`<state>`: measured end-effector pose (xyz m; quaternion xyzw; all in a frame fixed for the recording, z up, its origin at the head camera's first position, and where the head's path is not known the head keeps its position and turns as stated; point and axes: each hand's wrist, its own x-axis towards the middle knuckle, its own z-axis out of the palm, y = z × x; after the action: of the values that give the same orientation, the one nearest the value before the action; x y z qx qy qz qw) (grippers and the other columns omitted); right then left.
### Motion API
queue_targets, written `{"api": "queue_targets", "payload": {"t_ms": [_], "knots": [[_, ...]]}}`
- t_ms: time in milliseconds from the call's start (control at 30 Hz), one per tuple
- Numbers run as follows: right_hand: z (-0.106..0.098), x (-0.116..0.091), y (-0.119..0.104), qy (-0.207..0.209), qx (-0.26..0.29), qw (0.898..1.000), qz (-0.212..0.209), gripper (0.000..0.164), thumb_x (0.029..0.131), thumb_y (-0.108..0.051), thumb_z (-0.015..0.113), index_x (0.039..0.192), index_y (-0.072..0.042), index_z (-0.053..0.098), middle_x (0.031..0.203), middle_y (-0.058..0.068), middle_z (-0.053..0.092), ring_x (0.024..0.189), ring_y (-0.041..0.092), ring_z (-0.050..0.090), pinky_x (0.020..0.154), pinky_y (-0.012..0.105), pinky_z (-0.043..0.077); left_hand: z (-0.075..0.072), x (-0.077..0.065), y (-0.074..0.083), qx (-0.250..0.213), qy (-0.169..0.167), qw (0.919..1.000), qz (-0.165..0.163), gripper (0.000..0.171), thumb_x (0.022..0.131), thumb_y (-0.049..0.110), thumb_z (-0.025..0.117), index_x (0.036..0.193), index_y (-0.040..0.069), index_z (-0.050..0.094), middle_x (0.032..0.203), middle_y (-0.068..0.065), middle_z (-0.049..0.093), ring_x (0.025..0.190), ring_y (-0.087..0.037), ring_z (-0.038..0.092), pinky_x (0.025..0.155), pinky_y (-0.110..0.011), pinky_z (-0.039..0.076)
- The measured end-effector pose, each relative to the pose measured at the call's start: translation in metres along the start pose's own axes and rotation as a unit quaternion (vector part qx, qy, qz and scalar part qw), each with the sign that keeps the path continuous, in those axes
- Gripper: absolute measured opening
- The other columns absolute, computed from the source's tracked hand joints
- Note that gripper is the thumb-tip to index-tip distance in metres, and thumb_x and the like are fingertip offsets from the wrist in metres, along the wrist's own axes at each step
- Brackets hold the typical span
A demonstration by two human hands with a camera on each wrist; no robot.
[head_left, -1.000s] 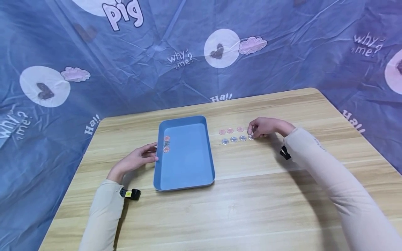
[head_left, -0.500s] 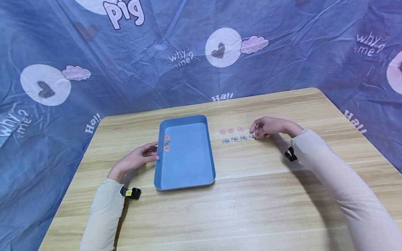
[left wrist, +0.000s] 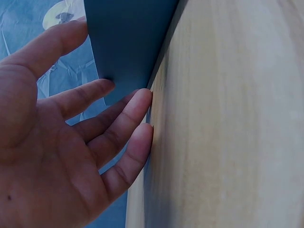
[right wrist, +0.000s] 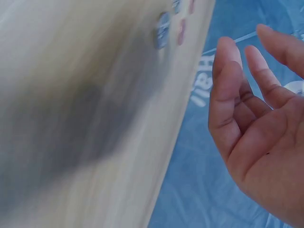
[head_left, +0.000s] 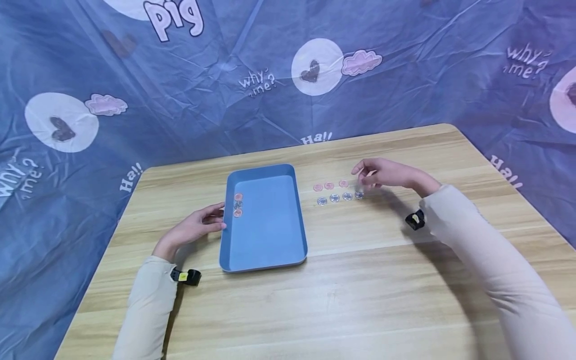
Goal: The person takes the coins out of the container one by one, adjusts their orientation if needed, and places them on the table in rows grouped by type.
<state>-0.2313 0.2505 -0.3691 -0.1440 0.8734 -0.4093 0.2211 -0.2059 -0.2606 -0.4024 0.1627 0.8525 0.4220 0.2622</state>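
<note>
The left hand (head_left: 195,226) is placed against the nine o'clock wall of the blue tray (head_left: 270,232), its grip spread. Three discs (head_left: 238,205) are lined up inside, toward ten o'clock. Between two and three o'clock from the tray, three pink discs (head_left: 329,186) and four blue discs (head_left: 347,196) are laid on the table (head_left: 355,295). The right hand (head_left: 382,172) is raised nearby, its grip loosely parted.
</note>
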Motion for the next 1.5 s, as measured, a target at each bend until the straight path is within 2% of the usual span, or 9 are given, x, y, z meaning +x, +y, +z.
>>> {"api": "queue_targets", "payload": {"t_ms": [233,333,467,700,867,1133,1300,1500], "knots": [[0.003,0.008,-0.029,0.013,0.039,0.999,-0.025,0.036,0.097,-0.008,0.052,0.13,0.005,0.047,0.106,0.015,0.059,0.087,0.023,0.061,0.074,0.036,0.054,-0.001,-0.001,-0.001,0.001,0.004,1.0,-0.002,0.076,0.095,0.029,0.061,0.153,0.003,0.02,0.146,-0.027,0.04,0.132,-0.041,0.045,0.109,-0.05,0.04],[0.007,0.013,-0.044,0.013,0.069,0.997,-0.032,0.037,0.098,-0.012,0.052,0.132,0.002,0.046,0.106,0.01,0.06,0.088,0.02,0.064,0.076,0.034,0.055,-0.002,-0.001,-0.003,-0.002,0.006,1.0,-0.003,0.076,0.095,0.03,0.062,0.153,0.004,0.021,0.146,-0.026,0.041,0.131,-0.04,0.046,0.109,-0.05,0.04],[0.015,0.024,-0.063,0.012,0.106,0.994,-0.037,0.038,0.099,-0.015,0.053,0.134,-0.001,0.046,0.106,0.006,0.06,0.089,0.018,0.063,0.073,0.029,0.054,-0.002,0.0,-0.004,-0.007,0.007,0.9999,-0.007,0.076,0.094,0.03,0.063,0.154,0.006,0.022,0.146,-0.025,0.041,0.132,-0.04,0.046,0.11,-0.051,0.039],[0.029,0.039,-0.093,-0.002,0.113,0.992,-0.052,0.035,0.098,-0.012,0.052,0.132,-0.005,0.048,0.108,0.007,0.061,0.089,0.019,0.062,0.074,0.03,0.052,-0.001,0.0,-0.002,-0.005,0.01,0.9999,-0.008,0.077,0.094,0.031,0.063,0.153,0.005,0.022,0.146,-0.025,0.042,0.131,-0.039,0.046,0.109,-0.05,0.04],[0.038,0.05,-0.112,-0.007,0.128,0.989,-0.066,0.034,0.098,-0.011,0.053,0.131,-0.005,0.049,0.113,0.014,0.061,0.09,0.022,0.063,0.073,0.029,0.052,0.0,0.002,-0.001,0.003,0.008,1.0,-0.005,0.076,0.095,0.031,0.062,0.153,0.004,0.022,0.146,-0.026,0.042,0.131,-0.039,0.046,0.11,-0.049,0.04],[0.062,0.074,-0.136,-0.03,0.172,0.982,-0.069,0.035,0.096,-0.012,0.056,0.131,-0.007,0.052,0.111,0.009,0.064,0.088,0.023,0.064,0.068,0.024,0.052,-0.001,0.002,-0.002,-0.003,0.001,1.0,-0.003,0.075,0.096,0.027,0.061,0.153,0.001,0.02,0.146,-0.028,0.04,0.132,-0.041,0.045,0.11,-0.05,0.039],[0.075,0.087,-0.15,-0.035,0.17,0.982,-0.074,0.035,0.096,-0.015,0.057,0.13,-0.008,0.053,0.112,0.01,0.067,0.087,0.02,0.065,0.066,0.023,0.052,0.0,0.001,-0.002,-0.006,0.001,1.0,-0.007,0.075,0.095,0.027,0.061,0.153,0.001,0.02,0.146,-0.028,0.04,0.132,-0.04,0.044,0.111,-0.05,0.038],[0.092,0.102,-0.163,-0.041,0.17,0.982,-0.067,0.036,0.095,-0.019,0.059,0.13,-0.01,0.054,0.115,0.011,0.067,0.099,0.031,0.065,0.069,0.025,0.052,0.0,0.002,-0.002,-0.006,0.002,1.0,-0.003,0.073,0.096,0.027,0.06,0.153,0.001,0.022,0.146,-0.027,0.041,0.132,-0.04,0.045,0.11,-0.05,0.039]]}}
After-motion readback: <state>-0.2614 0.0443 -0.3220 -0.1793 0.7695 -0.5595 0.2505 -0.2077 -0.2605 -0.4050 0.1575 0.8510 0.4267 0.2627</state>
